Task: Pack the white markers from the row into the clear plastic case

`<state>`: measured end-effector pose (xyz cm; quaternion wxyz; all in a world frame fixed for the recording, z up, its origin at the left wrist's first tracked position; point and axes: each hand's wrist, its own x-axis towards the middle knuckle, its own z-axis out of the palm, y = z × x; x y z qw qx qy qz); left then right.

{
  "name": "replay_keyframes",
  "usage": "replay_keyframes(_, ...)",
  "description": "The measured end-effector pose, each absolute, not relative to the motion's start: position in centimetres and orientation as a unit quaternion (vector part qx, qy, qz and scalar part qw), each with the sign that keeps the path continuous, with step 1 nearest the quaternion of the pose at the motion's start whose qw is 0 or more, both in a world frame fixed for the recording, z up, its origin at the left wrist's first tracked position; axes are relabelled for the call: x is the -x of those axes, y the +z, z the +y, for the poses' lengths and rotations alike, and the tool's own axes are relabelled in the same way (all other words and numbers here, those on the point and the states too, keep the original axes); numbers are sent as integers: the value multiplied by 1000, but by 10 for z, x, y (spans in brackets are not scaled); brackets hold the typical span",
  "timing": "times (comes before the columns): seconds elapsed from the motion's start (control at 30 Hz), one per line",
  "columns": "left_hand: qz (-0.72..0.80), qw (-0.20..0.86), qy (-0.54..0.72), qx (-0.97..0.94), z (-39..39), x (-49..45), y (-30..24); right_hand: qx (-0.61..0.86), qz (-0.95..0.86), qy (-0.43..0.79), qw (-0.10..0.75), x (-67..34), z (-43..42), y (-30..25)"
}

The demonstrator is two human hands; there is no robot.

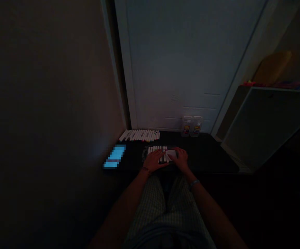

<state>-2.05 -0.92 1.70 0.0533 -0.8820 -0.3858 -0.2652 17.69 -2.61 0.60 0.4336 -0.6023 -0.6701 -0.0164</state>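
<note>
A clear plastic marker case (144, 153) lies on the dark tabletop in front of me. White markers (164, 150) sit side by side in its left and middle part, and a pale bare area shows at its right. My left hand (153, 160) rests across the markers, fingers stretched out and thumb apart, covering some of them. At the case's right end, my right hand (182, 159) curls its fingers over the far edge, with the thumb on the pale area. Dim light hides finer detail.
A row of white markers (139, 135) with coloured ends lies along the table's back left. Two clear upright cases (186, 126) with labels stand at the back right, before a white door (165, 69). A lit, blurred screen (115, 157) lies at the left edge. A cabinet (266, 121) stands right.
</note>
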Motion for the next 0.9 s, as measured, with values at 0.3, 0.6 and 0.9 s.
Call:
replay_keyframes(0.3,-391,52,-260,881,-9,20,17,608,-694,-33,384,-174,-27,3)
replay_keyframes(0.6,-394,49,-261,880,-9,20,17,609,-700,-32,373,-174,-28,4)
replay_keyframes(0.9,-389,49,-256,883,-13,20,21,606,-708,-41,360,-173,-28,5)
